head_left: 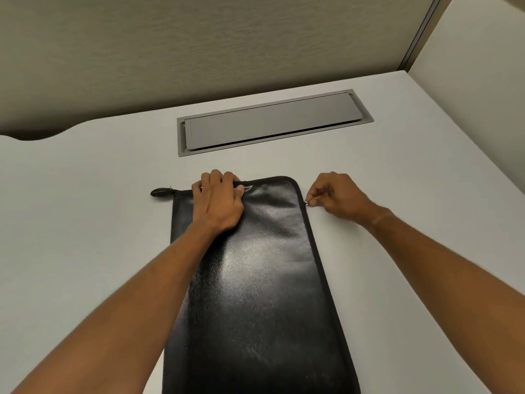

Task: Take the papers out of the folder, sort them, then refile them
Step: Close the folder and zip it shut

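Nearest the camera lies the lower end of a black zipped folder (255, 294), a glossy leather-like case resting flat on the white worktop (85, 223), with its long side running away from the viewer. Two bare forearms reach forward over and beside it. No papers show; the folder's cover is down.

The left hand (217, 201) lies on the far left part of the folder, palm down. Its fingers (224, 177) curl over the far edge and grip it, with the thumb lying across the cover just beside a small opening along that edge. Left of these fingers, a black tab (162, 191) sticks out from the folder's far left corner onto the worktop.

The right hand (338, 199) sits on the worktop just beside the folder's right edge, near the rounded far right corner. Its fingers (315, 194) are bunched together and pinch a small metal zipper pull (306, 203) on the zip track that borders the folder.

Beyond both sets of fingers, a grey rectangular cable hatch (272, 123) is set into the worktop, its lid slightly raised along the near side. Behind it stands a beige partition wall (199, 46), and a pale side panel (468, 66) closes the worktop to the right of the right-hand fingers.
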Motion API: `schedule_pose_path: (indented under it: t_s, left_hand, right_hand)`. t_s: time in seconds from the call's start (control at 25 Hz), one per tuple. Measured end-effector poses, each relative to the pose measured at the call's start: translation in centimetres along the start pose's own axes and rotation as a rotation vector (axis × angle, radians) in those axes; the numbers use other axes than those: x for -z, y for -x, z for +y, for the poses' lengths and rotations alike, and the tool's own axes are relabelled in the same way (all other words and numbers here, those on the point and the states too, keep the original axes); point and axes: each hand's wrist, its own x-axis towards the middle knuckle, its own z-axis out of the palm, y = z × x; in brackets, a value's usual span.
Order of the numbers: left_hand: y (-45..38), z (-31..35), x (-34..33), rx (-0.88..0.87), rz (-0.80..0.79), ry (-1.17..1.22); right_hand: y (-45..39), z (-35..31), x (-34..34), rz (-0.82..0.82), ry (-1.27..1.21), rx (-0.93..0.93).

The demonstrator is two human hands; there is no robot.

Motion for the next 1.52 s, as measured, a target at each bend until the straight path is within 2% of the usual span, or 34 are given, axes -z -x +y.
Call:
schedule_pose_path:
  t_s: [0.16, 0.28, 0.4, 0.52, 0.64, 0.76, 1.12, 1.52]
  left_hand:
    - [-1.3, -1.5, 0.0, 0.061, 0.006, -0.054]
    - [-1.7, -1.7, 0.7, 0.112, 0.022, -0.056]
    - [1.7, 0.6, 1.4, 0.027, 0.058, -0.001]
    - [9.0, 3.4, 1.5, -0.076, -0.054, 0.035]
    - [15.1, 4.2, 1.4, -0.058, -0.108, -0.001]
    - [17.7, 3.7, 1.3, -0.012, -0.118, -0.040]
    - [18.6, 3.4, 0.1, 0.013, -0.141, -0.136]
    - [17.3, 3.6, -0.2, 0.045, -0.153, -0.146]
  right_hand:
    - [2.5, -0.8, -0.9, -0.075, 0.054, 0.060]
    - [4.8, -1.0, -1.5, -0.107, 0.035, 0.012]
    - [6.1, -1.0, -2.0, -0.009, 0.026, -0.004]
    - [7.0, -0.9, -2.9, 0.071, 0.090, 0.039]
    - [7.7, -1.0, -3.7, 0.146, 0.123, 0.043]
    - [8.2, -1.6, -4.2, 0.232, 0.122, 0.013]
    - [10.7, -2.7, -5.7, 0.288, 0.172, -0.082]
    - [19.2, -3.1, -6.6, 0.278, 0.194, -0.181]
